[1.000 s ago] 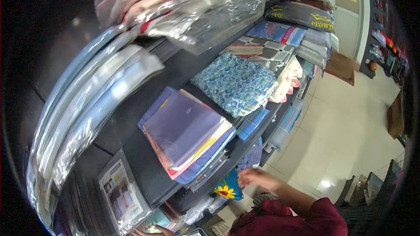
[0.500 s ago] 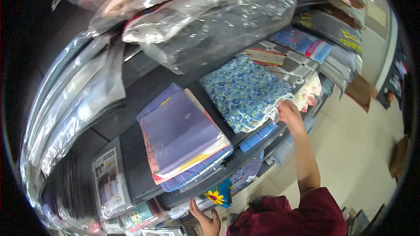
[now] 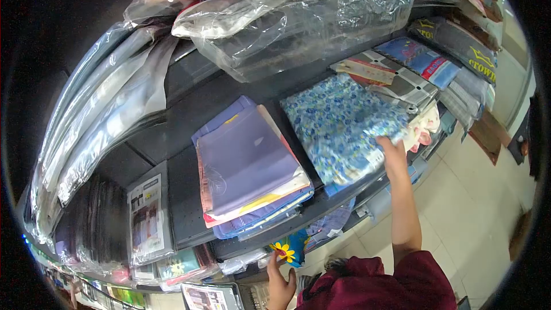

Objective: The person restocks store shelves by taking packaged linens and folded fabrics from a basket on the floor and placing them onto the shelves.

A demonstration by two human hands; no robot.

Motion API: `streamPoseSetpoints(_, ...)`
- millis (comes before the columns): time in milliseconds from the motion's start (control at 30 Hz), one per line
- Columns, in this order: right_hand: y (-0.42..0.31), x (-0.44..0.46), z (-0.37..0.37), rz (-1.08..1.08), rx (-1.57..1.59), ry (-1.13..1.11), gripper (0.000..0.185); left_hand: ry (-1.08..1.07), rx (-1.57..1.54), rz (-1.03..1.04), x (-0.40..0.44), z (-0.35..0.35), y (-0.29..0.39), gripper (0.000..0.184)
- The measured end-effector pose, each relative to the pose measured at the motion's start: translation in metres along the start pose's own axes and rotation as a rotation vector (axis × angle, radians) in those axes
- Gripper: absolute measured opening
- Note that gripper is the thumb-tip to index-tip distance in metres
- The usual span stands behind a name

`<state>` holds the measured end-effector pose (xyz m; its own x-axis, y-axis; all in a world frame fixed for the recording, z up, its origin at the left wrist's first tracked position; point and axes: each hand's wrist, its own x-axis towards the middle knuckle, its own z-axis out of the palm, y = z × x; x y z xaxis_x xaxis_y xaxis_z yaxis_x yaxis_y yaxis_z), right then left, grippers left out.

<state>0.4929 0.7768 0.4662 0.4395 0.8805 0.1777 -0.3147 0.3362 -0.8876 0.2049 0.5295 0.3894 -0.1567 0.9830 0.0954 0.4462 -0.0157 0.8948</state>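
Observation:
A folded blue floral cloth [image 3: 341, 123] lies on the dark shelf, its front part blurred by motion. My right hand [image 3: 393, 152] is closed on the near right edge of this cloth. Low in the view, my left hand [image 3: 281, 284] has thumb and fingers apart and holds nothing. Its fingertips are nearest to a blue fabric item with a yellow flower [image 3: 284, 251] below the shelf edge; whether they touch it I cannot tell. Left of the floral cloth sits a stack of folded fabrics with a purple one [image 3: 247, 163] on top.
Clear plastic-wrapped bundles [image 3: 304, 23] fill the shelf above. More wrapped packs [image 3: 109, 132] stand at the left. Beyond the floral cloth are a checked grey piece [image 3: 413, 89], a blue pack [image 3: 419, 60] and a crown-marked pack [image 3: 459, 46]. Pale floor tiles [image 3: 447, 212] show at right.
My right hand stays at the floral cloth, whose front edge has shifted and lost its visible white trim. My left hand has risen towards the yellow flower. The view has shifted slightly.

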Motion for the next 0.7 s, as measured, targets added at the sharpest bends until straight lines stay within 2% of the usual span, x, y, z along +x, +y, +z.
streamPoseSetpoints(33, -0.008, -0.015, -0.003, -0.002, 0.101, 0.025, 0.042, -0.034, -0.076, 0.015, 0.0, 0.003, -0.002, 0.067)
streamPoseSetpoints(67, -0.02, -0.034, -0.008, 0.096, 0.167, 0.069, 0.042, -0.069, -0.155, 0.028, 0.0, 0.006, -0.002, 0.068)
streamPoseSetpoints(100, -0.031, -0.054, -0.015, 0.194, 0.23, 0.111, 0.042, -0.104, -0.259, -0.081, -0.002, 0.01, 0.004, 0.061)
streamPoseSetpoints(167, -0.027, -0.079, -0.047, 0.403, 0.271, 0.05, 0.038, -0.255, -0.542, -0.147, 0.001, 0.018, 0.0, 0.059)
streamPoseSetpoints(233, -0.023, -0.112, -0.059, 0.387, 0.232, 0.088, 0.039, -0.408, -0.811, -0.2, 0.013, 0.025, 0.003, 0.054)
streamPoseSetpoints(300, -0.001, -0.142, -0.093, 0.49, 0.03, 0.284, 0.053, -0.534, -1.032, -0.296, 0.034, 0.029, 0.012, 0.062)
streamPoseSetpoints(333, 0.004, -0.155, -0.102, 0.472, -0.011, 0.215, 0.053, -0.574, -1.144, -0.355, 0.045, 0.034, 0.012, 0.067)
streamPoseSetpoints(367, 0.007, -0.166, -0.111, 0.455, -0.052, 0.147, 0.054, -0.553, -1.162, -0.349, 0.058, 0.042, 0.018, 0.072)
streamPoseSetpoints(400, 0.011, -0.175, -0.125, 0.416, -0.073, -0.019, 0.056, -0.532, -1.179, -0.345, 0.071, 0.048, 0.029, 0.078)
streamPoseSetpoints(433, 0.014, -0.18, -0.144, 0.377, -0.093, -0.185, 0.058, -0.532, -1.229, -0.277, 0.081, 0.045, 0.049, 0.069)
streamPoseSetpoints(467, 0.017, -0.183, -0.161, 0.339, -0.109, -0.353, 0.06, -0.565, -1.118, -0.325, 0.092, 0.048, 0.057, 0.065)
streamPoseSetpoints(500, 0.022, -0.179, -0.181, 0.435, 0.032, -0.406, 0.066, -0.598, -1.005, -0.372, 0.102, 0.053, 0.063, 0.061)
streamPoseSetpoints(533, 0.027, -0.175, -0.201, 0.539, 0.164, -0.45, 0.074, -0.628, -0.89, -0.421, 0.109, 0.058, 0.069, 0.057)
streamPoseSetpoints(567, 0.037, -0.167, -0.227, 0.604, 0.23, -0.478, 0.079, -0.649, -0.828, -0.38, 0.111, 0.06, 0.076, 0.049)
streamPoseSetpoints(667, 0.03, -0.151, -0.216, 0.513, 0.583, -0.369, 0.091, -0.638, -0.829, -0.262, 0.101, 0.076, 0.076, 0.047)
streamPoseSetpoints(700, 0.035, -0.145, -0.222, 0.494, 0.636, -0.343, 0.096, -0.646, -0.724, -0.166, 0.098, 0.074, 0.081, 0.047)
